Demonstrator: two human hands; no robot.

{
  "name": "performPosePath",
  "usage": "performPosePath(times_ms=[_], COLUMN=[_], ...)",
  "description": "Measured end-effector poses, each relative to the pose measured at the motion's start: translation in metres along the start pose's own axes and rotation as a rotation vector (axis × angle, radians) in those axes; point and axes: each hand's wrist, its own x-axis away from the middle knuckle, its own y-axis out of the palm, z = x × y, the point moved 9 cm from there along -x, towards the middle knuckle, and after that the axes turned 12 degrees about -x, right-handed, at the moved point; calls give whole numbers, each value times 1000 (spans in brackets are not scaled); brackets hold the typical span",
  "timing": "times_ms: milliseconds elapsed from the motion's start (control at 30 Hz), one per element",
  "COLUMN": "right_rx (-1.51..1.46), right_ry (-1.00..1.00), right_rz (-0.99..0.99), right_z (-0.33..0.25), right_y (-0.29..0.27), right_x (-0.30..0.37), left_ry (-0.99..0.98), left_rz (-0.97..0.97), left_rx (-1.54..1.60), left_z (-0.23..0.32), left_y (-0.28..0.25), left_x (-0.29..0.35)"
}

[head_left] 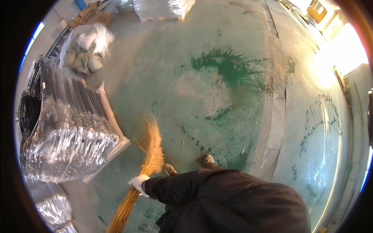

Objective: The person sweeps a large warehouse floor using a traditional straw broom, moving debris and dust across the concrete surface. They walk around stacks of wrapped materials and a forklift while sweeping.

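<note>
My right hand (139, 184), in a white glove, is closed round a straw or twig broom (153, 153) just above where its bristles spread. The dark sleeve (175, 187) of that arm crosses in front of my body toward the left. From my grip, the broom's handle of bundled thin stalks (125, 209) runs down and leaves the picture at the lower left. Its yellow bristles point away from me over the green floor (155, 81), their tips smeared by motion. I cannot see my left hand.
A pallet (123, 142) with film-wrapped dark stacks (74, 136) stands close on the left. Beyond it sits a clear plastic bag (86, 48) of bulky things. Another wrapped load (163, 8) is at the far end. Dark wet patches (233, 68) mark the floor before a grey strip (274, 101).
</note>
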Motion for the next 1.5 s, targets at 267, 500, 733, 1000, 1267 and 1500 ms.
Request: performPosePath(times_ms=[267, 500, 733, 1000, 1267, 1500], right_rx=[1178, -458, -734, -770, -661, -557], right_ry=[-368, -561, -576, -192, -66, -96], right_rz=[456, 845, 599, -21, 52, 370], right_z=[12, -52, -178, -294, -339, -317], right_y=[-380, -552, -419, -219, -282, -654], right_x=[85, 153, 164, 126, 37, 39], left_ry=[-593, -853, -695, -52, 172, -20], left_rz=[-667, -861, -493, 236, -178, -503], left_rx=[229, 423, 382, -136, 66, 454], left_z=[125, 142, 132, 222, 343, 441], left_y=[167, 242, 218, 173, 327, 529], left_x=[173, 265, 136, -24, -44, 44])
